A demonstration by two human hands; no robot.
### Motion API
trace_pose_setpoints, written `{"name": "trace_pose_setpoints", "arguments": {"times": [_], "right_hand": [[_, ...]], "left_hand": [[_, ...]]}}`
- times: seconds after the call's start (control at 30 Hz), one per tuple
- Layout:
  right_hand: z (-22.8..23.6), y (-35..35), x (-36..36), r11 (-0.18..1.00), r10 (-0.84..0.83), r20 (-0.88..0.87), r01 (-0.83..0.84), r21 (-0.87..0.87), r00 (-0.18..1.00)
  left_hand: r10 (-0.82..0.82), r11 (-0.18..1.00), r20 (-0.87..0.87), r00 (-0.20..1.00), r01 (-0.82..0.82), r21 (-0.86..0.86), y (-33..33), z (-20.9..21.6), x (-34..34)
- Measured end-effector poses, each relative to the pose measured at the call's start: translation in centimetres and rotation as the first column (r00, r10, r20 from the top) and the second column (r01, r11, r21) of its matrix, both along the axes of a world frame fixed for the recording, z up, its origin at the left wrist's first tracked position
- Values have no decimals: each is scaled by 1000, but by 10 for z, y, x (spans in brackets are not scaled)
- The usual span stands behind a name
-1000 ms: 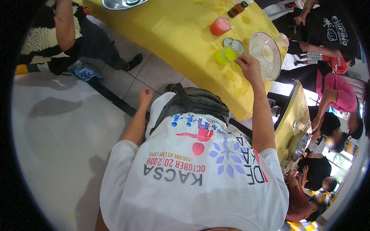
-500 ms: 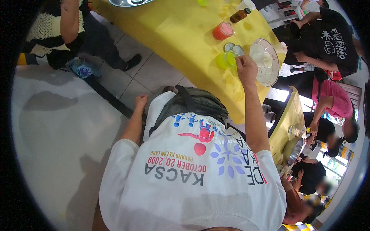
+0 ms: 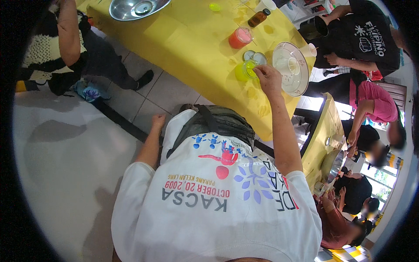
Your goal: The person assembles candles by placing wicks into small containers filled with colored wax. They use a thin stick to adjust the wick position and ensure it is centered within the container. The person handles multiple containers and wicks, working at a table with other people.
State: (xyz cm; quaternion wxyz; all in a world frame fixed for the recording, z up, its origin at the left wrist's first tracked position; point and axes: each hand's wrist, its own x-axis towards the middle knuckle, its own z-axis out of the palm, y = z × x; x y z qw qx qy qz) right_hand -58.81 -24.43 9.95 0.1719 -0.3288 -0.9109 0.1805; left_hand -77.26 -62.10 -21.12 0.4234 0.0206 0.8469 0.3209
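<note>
My right hand (image 3: 268, 79) reaches over the yellow-covered table (image 3: 192, 52), its fingertips pinched at the mouth of a small clear jar of bright yellow-green liquid (image 3: 242, 72). Whatever sits between those fingers is too small to make out. Two round metallic lids (image 3: 260, 58) lie just behind the jar. To its right stands a large white bowl (image 3: 301, 87) with a patterned rim and a pale cup (image 3: 283, 66) inside. Further back is a jar of red liquid (image 3: 240, 38) with a thin stick in it. My left hand (image 3: 158, 121) hangs low at my side, away from the table, fingers curled closed.
A brown bottle (image 3: 259, 18) stands beyond the red jar. At the far left lies a steel basin (image 3: 139, 9). A person at the right holds a dark pot (image 3: 313, 29); others work at a second yellow table (image 3: 321, 131). Another person's leg (image 3: 115, 65) is at left.
The view has shifted, so the table's things appear further left. My right hand stays at the yellow-green jar. The person in black now shows a dark pot more plainly.
</note>
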Motion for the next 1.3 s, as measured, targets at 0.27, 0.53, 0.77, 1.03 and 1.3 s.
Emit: {"name": "trace_pose_setpoints", "arguments": {"times": [0.27,0.53,0.77,1.03,1.3], "right_hand": [[9,-8,6,998,-18,112,12,55,994],[13,-2,10,997,-69,162,62,48,984],[4,-12,7,987,-116,147,97,128,982],[8,-15,1,993,-117,60,118,-15,991],[-5,-13,2,968,-201,58,189,167,978]], "left_hand": [[92,988,101,991,-103,111,12,20,-7],[76,997,146,986,-79,17,10,4,-12],[53,996,166,985,-65,68,22,40,-17],[-11,998,134,991,18,-53,21,23,-17],[-192,974,65,979,199,-110,22,37,-24]]}}
